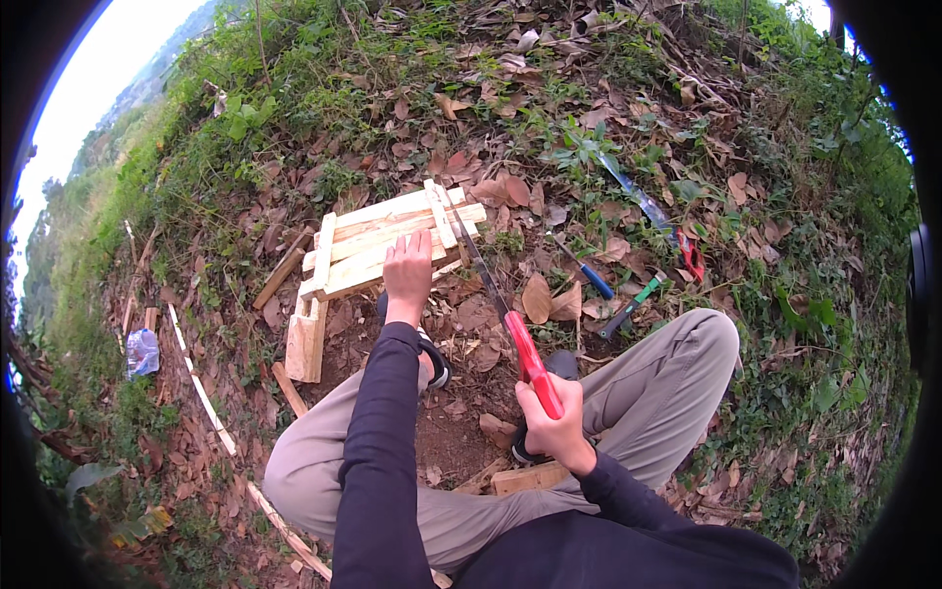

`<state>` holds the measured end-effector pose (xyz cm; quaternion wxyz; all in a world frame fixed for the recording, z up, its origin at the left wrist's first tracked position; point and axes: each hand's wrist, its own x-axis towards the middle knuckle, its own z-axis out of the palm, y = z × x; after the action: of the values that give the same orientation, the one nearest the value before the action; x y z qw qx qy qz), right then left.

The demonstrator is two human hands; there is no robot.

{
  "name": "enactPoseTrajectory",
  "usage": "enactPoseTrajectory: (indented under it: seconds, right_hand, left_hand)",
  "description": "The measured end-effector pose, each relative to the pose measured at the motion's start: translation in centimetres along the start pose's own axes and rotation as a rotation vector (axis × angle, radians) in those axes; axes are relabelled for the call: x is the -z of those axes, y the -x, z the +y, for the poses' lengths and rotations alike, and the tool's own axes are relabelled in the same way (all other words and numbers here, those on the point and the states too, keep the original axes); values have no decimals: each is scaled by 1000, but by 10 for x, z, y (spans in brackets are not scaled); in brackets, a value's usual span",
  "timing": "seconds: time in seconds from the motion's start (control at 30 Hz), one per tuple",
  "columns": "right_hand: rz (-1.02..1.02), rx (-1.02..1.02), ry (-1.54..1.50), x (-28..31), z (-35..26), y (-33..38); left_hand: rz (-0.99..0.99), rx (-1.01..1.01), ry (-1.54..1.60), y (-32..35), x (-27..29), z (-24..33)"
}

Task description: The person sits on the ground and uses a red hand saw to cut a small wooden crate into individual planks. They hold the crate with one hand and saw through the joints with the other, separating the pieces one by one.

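A small slatted stand (378,231) of pale wooden strips, with two crosspieces over its slats, stands in front of me on the ground. My left hand (408,275) lies on its near slats, fingers stretched flat over the wood; the thumb is hidden. In my right hand (555,417) is the red handle of a saw (531,358), with fingers wrapped round it. Its long thin blade slants up and away to the stand's right end, beside the right crosspiece. Whether the teeth touch the wood cannot be made out.
Right of the saw lie a blue-handled tool (597,282), a green-and-black hammer (633,305) and a red-handled saw in a blue sleeve (643,206). A wood block (530,478) sits between my legs. Long strips (201,383) and a plastic bag (142,353) lie left, among leaves on sloping ground.
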<state>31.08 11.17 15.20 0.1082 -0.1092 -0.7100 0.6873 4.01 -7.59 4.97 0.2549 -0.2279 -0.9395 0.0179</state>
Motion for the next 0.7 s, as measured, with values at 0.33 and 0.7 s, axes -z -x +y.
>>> enactPoseTrajectory:
  seconds: [0.33, 0.7]
  right_hand:
    - [-7, 83, 25, -5, 17, -4]
    - [-26, 219, 70, -6, 32, -7]
  left_hand:
    - [-68, 20, 54, -2, 1, -6]
    - [-72, -19, -13, -15, -3, -14]
